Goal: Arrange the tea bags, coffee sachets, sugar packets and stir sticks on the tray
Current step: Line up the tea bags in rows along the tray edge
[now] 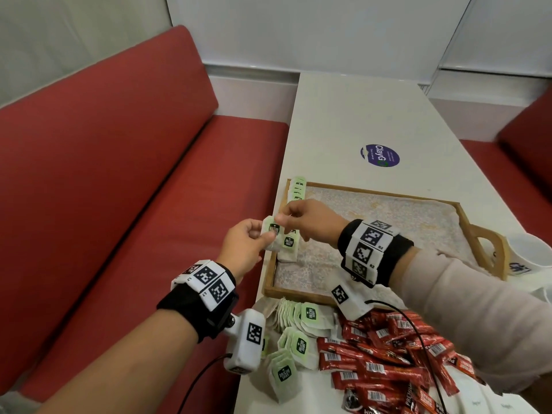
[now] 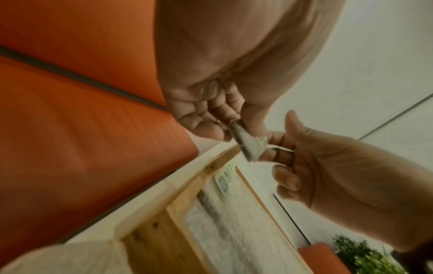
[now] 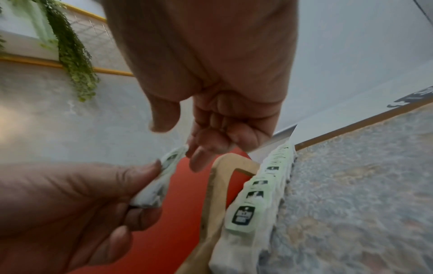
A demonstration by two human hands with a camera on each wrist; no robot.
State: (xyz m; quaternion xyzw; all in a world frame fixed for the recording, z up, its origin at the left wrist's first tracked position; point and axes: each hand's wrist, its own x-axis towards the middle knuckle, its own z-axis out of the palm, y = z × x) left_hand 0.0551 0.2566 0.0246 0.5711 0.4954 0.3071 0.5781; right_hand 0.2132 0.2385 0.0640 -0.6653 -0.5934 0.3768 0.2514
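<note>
My left hand (image 1: 260, 238) pinches a small stack of white tea bags with green labels (image 1: 273, 233) above the left rim of the wooden tray (image 1: 373, 191). In the left wrist view its thumb and fingers (image 2: 211, 129) clamp the stack (image 2: 249, 146). My right hand (image 1: 283, 218) reaches across; its fingertips (image 3: 199, 153) touch the stack's top edge (image 3: 173, 157) while the thumb stands apart. A row of tea bags (image 3: 257, 194) lies overlapped along the tray's left side (image 1: 298, 188).
Loose tea bags (image 1: 298, 333) and a heap of red coffee sachets (image 1: 388, 357) lie on the white table in front of the tray. A white cup (image 1: 527, 255) stands at the tray's right handle. A red bench (image 1: 119, 189) runs along the left.
</note>
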